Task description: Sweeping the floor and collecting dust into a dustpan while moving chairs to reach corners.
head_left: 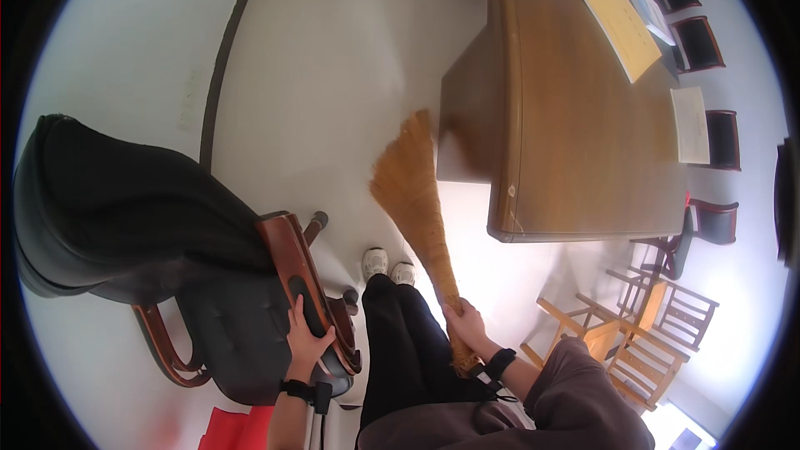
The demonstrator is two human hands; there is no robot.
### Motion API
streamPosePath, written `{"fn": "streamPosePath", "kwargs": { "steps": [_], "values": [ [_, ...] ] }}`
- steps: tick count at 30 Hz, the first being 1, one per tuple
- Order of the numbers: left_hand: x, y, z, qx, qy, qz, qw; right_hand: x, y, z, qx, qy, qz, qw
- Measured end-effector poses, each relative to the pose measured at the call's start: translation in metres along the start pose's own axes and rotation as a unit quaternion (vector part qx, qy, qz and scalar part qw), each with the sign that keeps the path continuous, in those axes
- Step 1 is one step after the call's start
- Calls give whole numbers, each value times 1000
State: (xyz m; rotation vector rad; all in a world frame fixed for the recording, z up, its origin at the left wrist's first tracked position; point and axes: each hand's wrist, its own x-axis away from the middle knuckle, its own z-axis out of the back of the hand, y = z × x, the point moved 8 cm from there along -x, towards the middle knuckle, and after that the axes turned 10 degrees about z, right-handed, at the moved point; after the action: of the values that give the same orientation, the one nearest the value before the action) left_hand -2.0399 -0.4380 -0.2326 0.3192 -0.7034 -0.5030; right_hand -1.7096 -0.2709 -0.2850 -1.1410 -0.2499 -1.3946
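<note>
Broom (427, 208) between black chair (229, 321) and desk (592, 133), its handle (445, 275) wrapped by the right hand (467, 325) — presumably so the bristles (402, 168) point forward — while the left hand (308, 342) lies on the armrest (288, 252), perhaps for support, its grip unclear.

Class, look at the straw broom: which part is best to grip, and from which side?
The broom is probably best gripped by its narrow handle, from the person's right, where the right hand holds it. The handle looks slim enough to wrap a hand around and slants back toward the person, while the far end fans out wide.
</note>
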Motion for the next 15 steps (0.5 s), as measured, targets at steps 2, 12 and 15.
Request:
{"fn": "streamPosePath", "kwargs": {
  "steps": [2, 12, 15],
  "values": [
    [-1, 1, -6, 8, -28, 38, 999, -26, -18, -20, -41, -9, 0, 999],
    [-1, -3, -6, -6, 2, 12, 1000, -297, -243, -126, -209, -17, 135, 968],
    [-3, 2, -14, 22, -10, -39, 999, -340, -247, -122, -275, -30, 107, 955]
  ]
}}
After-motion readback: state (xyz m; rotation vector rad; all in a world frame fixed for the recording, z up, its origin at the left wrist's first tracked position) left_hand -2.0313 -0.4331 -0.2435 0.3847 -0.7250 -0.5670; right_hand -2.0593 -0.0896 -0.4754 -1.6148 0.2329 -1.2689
